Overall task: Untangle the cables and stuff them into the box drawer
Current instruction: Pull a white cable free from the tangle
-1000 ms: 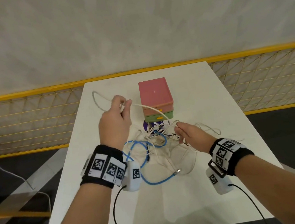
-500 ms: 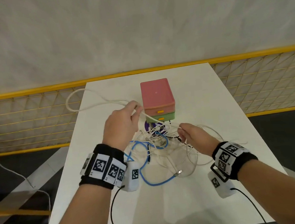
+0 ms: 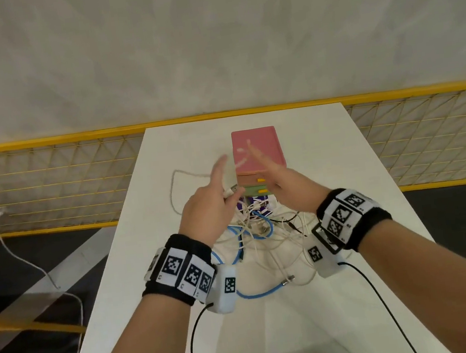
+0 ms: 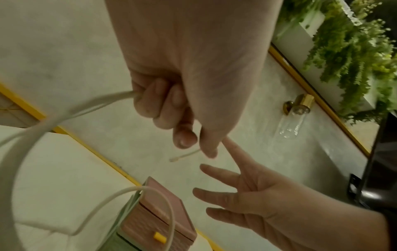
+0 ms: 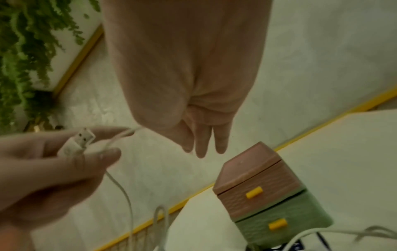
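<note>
The left hand (image 3: 210,208) is raised over the white table (image 3: 327,164), its curled fingers (image 4: 163,108) gripping a white cable (image 3: 178,174) whose USB plug (image 5: 80,141) sticks out of the grip. The right hand (image 3: 285,183) hovers just beside it at 3 o'clock with fingers straight and spread, holding nothing. The pink-and-green drawer box (image 3: 256,150) stands at 12 o'clock of the cable tangle (image 3: 262,231), its two yellow-handled drawers pushed in

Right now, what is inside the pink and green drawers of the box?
Cannot tell: both drawers of the box are closed. The white cable is in the left hand; the tangle lies in front.
</note>
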